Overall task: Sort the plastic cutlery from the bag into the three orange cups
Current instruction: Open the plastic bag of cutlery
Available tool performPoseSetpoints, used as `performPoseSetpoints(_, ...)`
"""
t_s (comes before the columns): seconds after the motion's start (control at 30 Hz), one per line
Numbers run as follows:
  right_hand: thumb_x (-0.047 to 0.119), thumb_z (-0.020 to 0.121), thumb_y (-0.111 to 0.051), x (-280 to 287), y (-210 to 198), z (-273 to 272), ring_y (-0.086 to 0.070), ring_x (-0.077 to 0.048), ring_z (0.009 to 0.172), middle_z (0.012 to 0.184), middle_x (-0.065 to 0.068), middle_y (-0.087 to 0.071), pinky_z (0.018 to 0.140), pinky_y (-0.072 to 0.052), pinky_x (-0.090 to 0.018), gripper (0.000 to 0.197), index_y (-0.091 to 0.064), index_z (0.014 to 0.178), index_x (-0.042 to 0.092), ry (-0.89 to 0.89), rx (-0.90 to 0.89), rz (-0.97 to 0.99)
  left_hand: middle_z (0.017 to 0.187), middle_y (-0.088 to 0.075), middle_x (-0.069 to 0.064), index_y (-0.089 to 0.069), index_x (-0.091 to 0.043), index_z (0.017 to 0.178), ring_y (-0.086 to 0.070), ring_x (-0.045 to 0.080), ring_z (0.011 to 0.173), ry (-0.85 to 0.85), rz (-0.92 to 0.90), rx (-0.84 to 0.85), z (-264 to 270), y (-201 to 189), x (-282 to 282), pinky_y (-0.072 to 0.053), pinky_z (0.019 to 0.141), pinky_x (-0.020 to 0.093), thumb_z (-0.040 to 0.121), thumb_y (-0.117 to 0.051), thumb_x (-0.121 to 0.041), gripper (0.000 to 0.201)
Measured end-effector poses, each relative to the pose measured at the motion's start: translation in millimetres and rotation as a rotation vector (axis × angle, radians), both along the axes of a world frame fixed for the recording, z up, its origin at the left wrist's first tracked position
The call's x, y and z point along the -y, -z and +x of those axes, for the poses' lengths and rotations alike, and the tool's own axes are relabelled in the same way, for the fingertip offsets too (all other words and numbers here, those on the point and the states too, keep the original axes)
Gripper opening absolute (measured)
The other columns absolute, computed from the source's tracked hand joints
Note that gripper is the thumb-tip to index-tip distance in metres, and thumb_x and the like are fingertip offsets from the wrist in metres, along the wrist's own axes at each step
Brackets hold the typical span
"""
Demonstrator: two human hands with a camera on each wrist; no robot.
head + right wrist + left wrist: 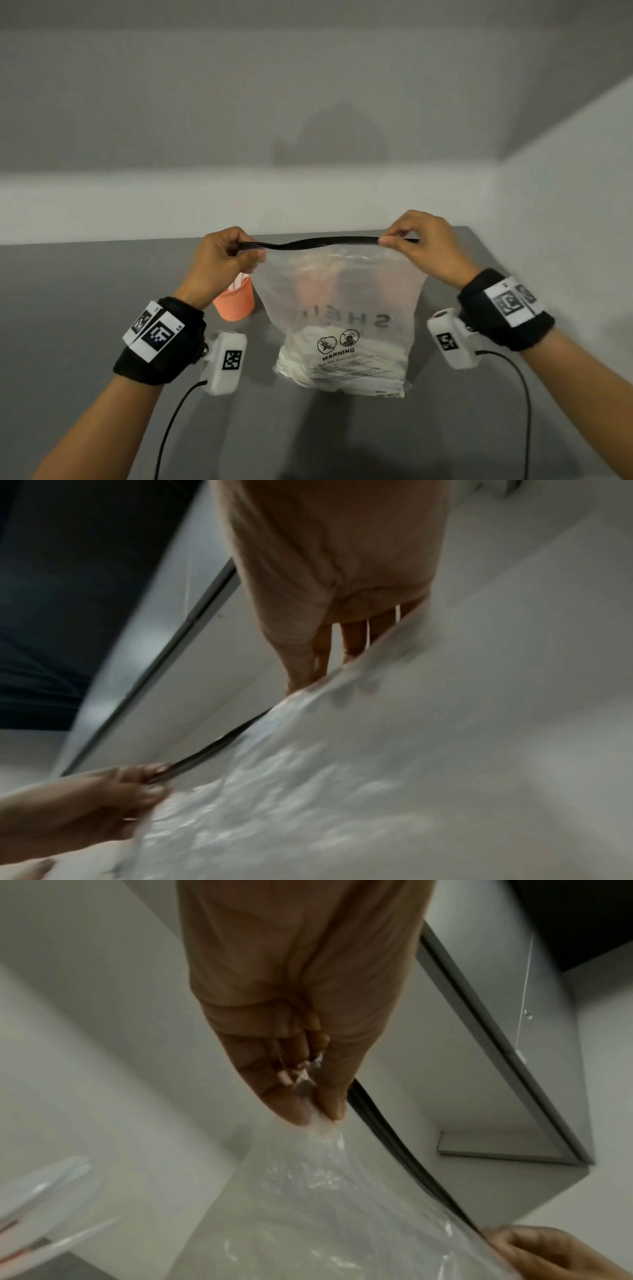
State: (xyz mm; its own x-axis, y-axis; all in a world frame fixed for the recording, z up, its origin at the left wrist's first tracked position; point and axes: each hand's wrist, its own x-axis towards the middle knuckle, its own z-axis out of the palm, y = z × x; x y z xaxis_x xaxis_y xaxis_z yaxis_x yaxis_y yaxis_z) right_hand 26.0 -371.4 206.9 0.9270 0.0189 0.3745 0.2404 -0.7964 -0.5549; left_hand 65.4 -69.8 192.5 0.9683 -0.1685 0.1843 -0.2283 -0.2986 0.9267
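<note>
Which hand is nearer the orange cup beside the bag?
Left. The left hand pinches the bag just above the orange cup; the right hand holds the bag's far corner.

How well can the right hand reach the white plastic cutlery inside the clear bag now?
Probably not yet: the right hand and left hand both pinch the clear plastic bag's black zip strip, which looks shut.

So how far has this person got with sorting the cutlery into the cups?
Partly through, it seems. One orange cup already holds a few white pieces. Right now the left hand and right hand each pinch an end of the bag's black top strip, holding the bag up over the table. A white pile still sits in the bag's bottom. Other cups show only as orange blurs behind it.
</note>
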Motion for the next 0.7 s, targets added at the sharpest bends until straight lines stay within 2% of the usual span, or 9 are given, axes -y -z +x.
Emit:
performPoseSetpoints(0.1, 0.026, 0.083, -0.069, 33, -3, -8, -0.055, -0.016, 0.076, 0.084, 0.002, -0.061, 0.071, -0.042, -0.027, 0.011, -0.073, 0.084, 0.016, 0.067, -0.087, 0.012, 0.062, -0.066, 0.002, -0.058, -0.006, 0.071, -0.059, 0.001, 0.048, -0.010, 0.032, 0.005, 10, 5, -2, -0.052, 0.052, 0.012, 0.080, -0.064, 0.009, 0.018)
performPoseSetpoints(0.17, 0.024, 0.084, -0.067, 44, -6, -12, -0.054, -0.008, 0.069, 0.083, 0.003, -0.062, 0.069, -0.042, -0.027, 0.005, -0.070, 0.082, 0.021, 0.110, -0.101, 0.032, 0.054, -0.066, -0.007, -0.058, -0.008, 0.071, -0.059, 0.002, 0.049, 0.001, 0.054, 0.005, 15, 7, -2, -0.053, 0.054, 0.015, 0.079, -0.064, 0.010, 0.020)
performPoseSetpoints(0.23, 0.020, 0.087, -0.065, 47, -4, -14, -0.057, 0.001, 0.058, 0.079, 0.005, -0.063, 0.061, -0.042, -0.021, 0.007, -0.066, 0.080, 0.023, 0.113, -0.131, 0.055, 0.058, -0.068, -0.011, -0.060, -0.011, 0.073, -0.061, 0.000, 0.055, 0.049, 0.125, 0.013, 17, 4, 0, -0.053, 0.063, 0.019, 0.079, -0.066, 0.005, 0.019)
performPoseSetpoints(0.27, 0.018, 0.088, -0.064, 47, -3, -14, -0.057, 0.004, 0.051, 0.079, 0.004, -0.063, 0.057, -0.045, -0.019, 0.009, -0.064, 0.079, 0.021, 0.109, -0.156, 0.112, 0.064, -0.069, -0.011, -0.062, -0.013, 0.075, -0.062, -0.002, 0.061, 0.083, 0.171, 0.018, 15, 0, 4, -0.051, 0.068, 0.017, 0.079, -0.069, -0.001, 0.015)
performPoseSetpoints(0.33, 0.014, 0.088, -0.062, 43, -2, -15, -0.060, -0.001, 0.043, 0.080, -0.002, -0.063, 0.050, -0.052, -0.018, 0.011, -0.062, 0.078, 0.018, 0.098, -0.204, 0.293, 0.078, -0.069, -0.010, -0.065, -0.016, 0.083, -0.063, -0.004, 0.073, 0.135, 0.242, 0.015, 8, -10, 12, -0.048, 0.070, 0.010, 0.080, -0.072, -0.019, 0.008)
performPoseSetpoints(0.37, 0.011, 0.088, -0.062, 41, -3, -14, -0.062, -0.005, 0.044, 0.080, -0.004, -0.063, 0.050, -0.053, -0.018, 0.013, -0.062, 0.077, 0.017, 0.089, -0.211, 0.378, 0.083, -0.069, -0.008, -0.066, -0.016, 0.085, -0.064, -0.002, 0.077, 0.137, 0.286, 0.025, 5, -13, 16, -0.048, 0.071, 0.010, 0.080, -0.070, -0.029, 0.015)
performPoseSetpoints(0.47, 0.009, 0.087, -0.063, 36, -5, -13, -0.065, -0.010, 0.047, 0.072, -0.011, -0.063, 0.054, -0.056, -0.020, 0.011, -0.063, 0.076, 0.012, 0.089, -0.199, 0.509, 0.081, -0.070, -0.006, -0.067, -0.021, 0.078, -0.063, 0.013, 0.083, 0.064, 0.534, 0.129, 5, -18, 28, -0.048, 0.081, 0.034, 0.079, -0.062, -0.057, 0.037)
performPoseSetpoints(0.53, 0.014, 0.084, -0.068, 33, -6, -13, -0.064, -0.012, 0.047, 0.068, -0.011, -0.065, 0.056, -0.057, -0.023, 0.010, -0.064, 0.077, 0.009, 0.101, -0.183, 0.513, 0.080, -0.067, -0.011, -0.066, -0.027, 0.076, -0.061, 0.013, 0.086, 0.017, 0.730, 0.197, 6, -19, 35, -0.042, 0.086, 0.036, 0.077, -0.058, -0.063, 0.037)
performPoseSetpoints(0.7, 0.016, 0.077, -0.075, 29, -6, -14, -0.062, -0.010, 0.048, 0.066, -0.009, -0.065, 0.057, -0.056, -0.023, 0.016, -0.067, 0.086, 0.004, 0.109, -0.175, 0.488, 0.085, -0.065, -0.013, -0.066, -0.027, 0.087, -0.056, 0.010, 0.088, 0.051, 0.927, 0.330, 3, -20, 51, -0.024, 0.083, 0.033, 0.076, -0.054, -0.067, 0.043)
